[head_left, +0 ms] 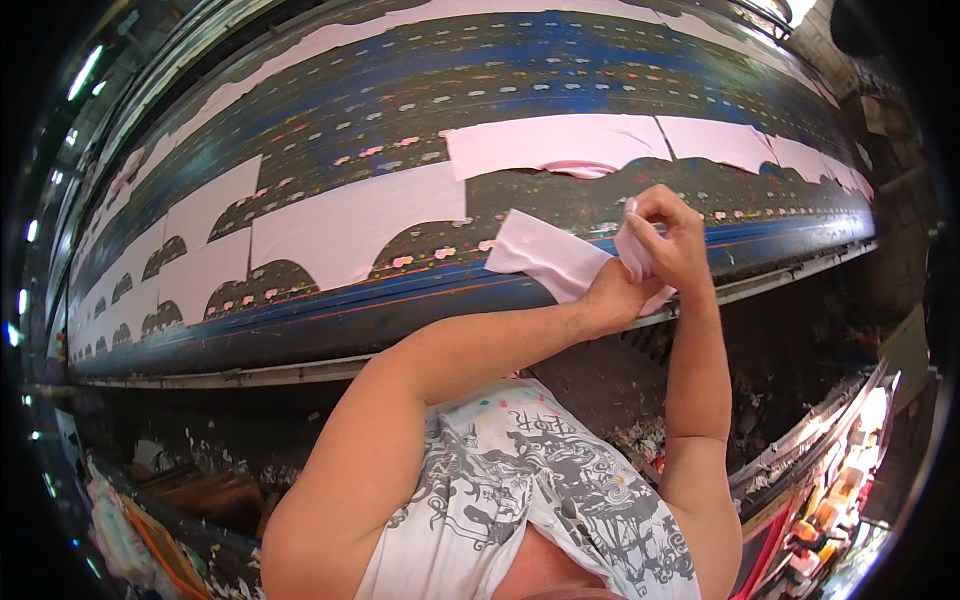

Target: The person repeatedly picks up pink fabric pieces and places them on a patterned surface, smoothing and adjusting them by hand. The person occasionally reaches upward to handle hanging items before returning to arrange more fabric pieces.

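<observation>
Over the near edge of a long dark printing table (420, 315), both my hands are at one pale pink piece of cut fabric (550, 255). Its left part lies spread on the table, while its right part is lifted and bunched. My right hand (678, 235) pinches the raised fold between thumb and fingers. Just below, my left hand (622, 295) is closed on the cloth close to the table's rim; its fingertips are partly hidden. Beyond my hands lies a flat pink piece (560, 142), slightly wrinkled along its lower edge. Left of them is a flat, paler cut piece (355, 225) with curved cutouts.
Several more cut pieces lie in rows along the table, including a pink one (715, 142) at the right. Paint marks dot the dark surface. A pale metal rail (250, 378) runs along the near edge. Bottles and containers (825, 515) crowd the lower right, beside scraps.
</observation>
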The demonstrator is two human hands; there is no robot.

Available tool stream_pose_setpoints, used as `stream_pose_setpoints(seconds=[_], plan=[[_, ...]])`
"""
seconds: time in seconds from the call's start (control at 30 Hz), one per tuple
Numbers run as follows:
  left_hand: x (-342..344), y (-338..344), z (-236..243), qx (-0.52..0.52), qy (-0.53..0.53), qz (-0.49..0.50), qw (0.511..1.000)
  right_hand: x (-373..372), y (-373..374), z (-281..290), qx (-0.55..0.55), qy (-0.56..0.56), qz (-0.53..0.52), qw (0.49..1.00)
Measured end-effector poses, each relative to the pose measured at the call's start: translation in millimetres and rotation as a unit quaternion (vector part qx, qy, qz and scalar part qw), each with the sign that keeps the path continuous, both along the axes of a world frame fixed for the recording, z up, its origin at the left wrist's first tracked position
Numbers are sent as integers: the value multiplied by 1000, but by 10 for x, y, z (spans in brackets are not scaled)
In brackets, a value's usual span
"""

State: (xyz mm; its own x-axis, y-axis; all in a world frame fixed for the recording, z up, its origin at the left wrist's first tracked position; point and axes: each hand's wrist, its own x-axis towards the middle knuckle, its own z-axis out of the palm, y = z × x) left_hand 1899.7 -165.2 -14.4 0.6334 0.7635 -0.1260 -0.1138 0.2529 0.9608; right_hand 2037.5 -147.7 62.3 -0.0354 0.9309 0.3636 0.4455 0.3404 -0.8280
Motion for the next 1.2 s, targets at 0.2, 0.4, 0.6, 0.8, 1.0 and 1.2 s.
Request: stream_pose_setpoints(seconds=[0.2,0.4,0.6,0.8,1.0,1.2], plan=[[-1202,377,809,-86,-183,-10,979,-254,-82,34,-145,269,214,928],[-3127,817,1511,31,-304,129,943,-1221,69,93,-278,48,238,929],[-4677,897,1622,111,-297,299,900,-1994,285,144,-202,-41,263,943],[-6136,961,888,142,-290,326,889,-2341,321,177,-214,-53,218,951],[-6745,1045,366,105,-158,375,908,-2263,442,249,-217,-152,179,947],[-6719,1830,-63,64,-58,443,892,-2097,1175,-194,-187,106,185,959]])
